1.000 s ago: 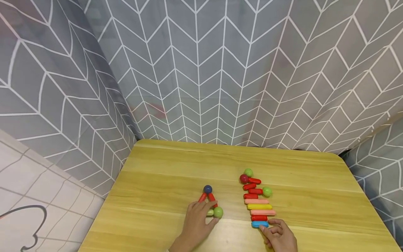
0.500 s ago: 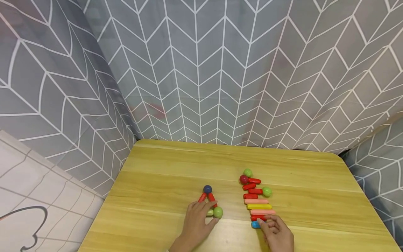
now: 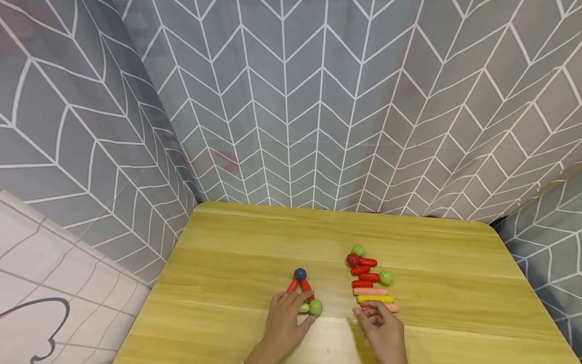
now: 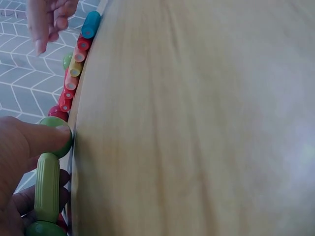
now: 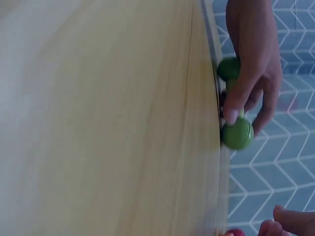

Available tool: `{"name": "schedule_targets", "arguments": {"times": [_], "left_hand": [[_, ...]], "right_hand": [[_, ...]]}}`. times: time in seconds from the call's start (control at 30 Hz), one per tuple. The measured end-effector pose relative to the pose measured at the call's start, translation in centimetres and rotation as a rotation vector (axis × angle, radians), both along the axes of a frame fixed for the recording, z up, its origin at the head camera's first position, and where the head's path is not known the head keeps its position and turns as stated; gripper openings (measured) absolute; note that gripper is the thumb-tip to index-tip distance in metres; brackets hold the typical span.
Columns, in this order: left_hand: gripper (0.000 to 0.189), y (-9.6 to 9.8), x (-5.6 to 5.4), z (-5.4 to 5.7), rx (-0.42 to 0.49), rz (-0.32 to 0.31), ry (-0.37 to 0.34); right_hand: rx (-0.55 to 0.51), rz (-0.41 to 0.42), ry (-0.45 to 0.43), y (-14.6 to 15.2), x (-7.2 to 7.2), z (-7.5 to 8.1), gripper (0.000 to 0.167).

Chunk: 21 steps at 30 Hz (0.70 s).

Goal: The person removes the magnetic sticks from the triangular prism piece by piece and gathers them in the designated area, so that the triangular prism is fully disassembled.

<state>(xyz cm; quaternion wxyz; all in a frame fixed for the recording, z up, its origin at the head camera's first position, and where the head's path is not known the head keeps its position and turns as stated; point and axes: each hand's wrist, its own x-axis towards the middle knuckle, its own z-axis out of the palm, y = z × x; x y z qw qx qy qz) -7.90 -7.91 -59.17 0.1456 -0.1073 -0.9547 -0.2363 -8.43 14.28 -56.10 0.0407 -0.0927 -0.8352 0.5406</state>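
My left hand rests over a triangle of toy balls and rods on the table. Its thumb and fingers pinch the triangle's green ball, which joins a light green rod. At the triangle's top a blue ball meets two red rods. Over the near end of a row of rods hovers my right hand, fingers loosely bent, nothing visible in them. Beneath it in the left wrist view lie a blue rod and a red rod, mostly hidden from the head view.
Further up the row are pink and yellow rods, more red rods, a dark red ball and two green balls. Patterned curtains stand behind and beside the wooden table.
My right hand has moved left and slightly forward from beside the blue rod, across the row's near end. My left hand and the triangle have stayed in place.
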Motion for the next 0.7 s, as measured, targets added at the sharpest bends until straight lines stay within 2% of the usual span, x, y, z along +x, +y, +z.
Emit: {"name": "schedule_targets", "arguments": {"times": [0.37, 0.5, 0.7], "left_hand": [[0.051, -0.1, 0.0, -0.1, -0.029, -0.019, 0.041], [0.051, -0.1, 0.0, -0.3, -0.032, -0.034, 0.054], [0.049, 0.1, 0.2, -0.5, -0.036, -0.051, 0.053]], "right_hand": [[-0.011, 0.242, 0.088, -3.3, -0.7, -0.9, 0.032], [0.011, 0.291, 0.131, -4.0, -0.9, -1.4, 0.040], [0.051, 0.361, 0.131, -4.7, -0.9, -1.9, 0.044]]}}
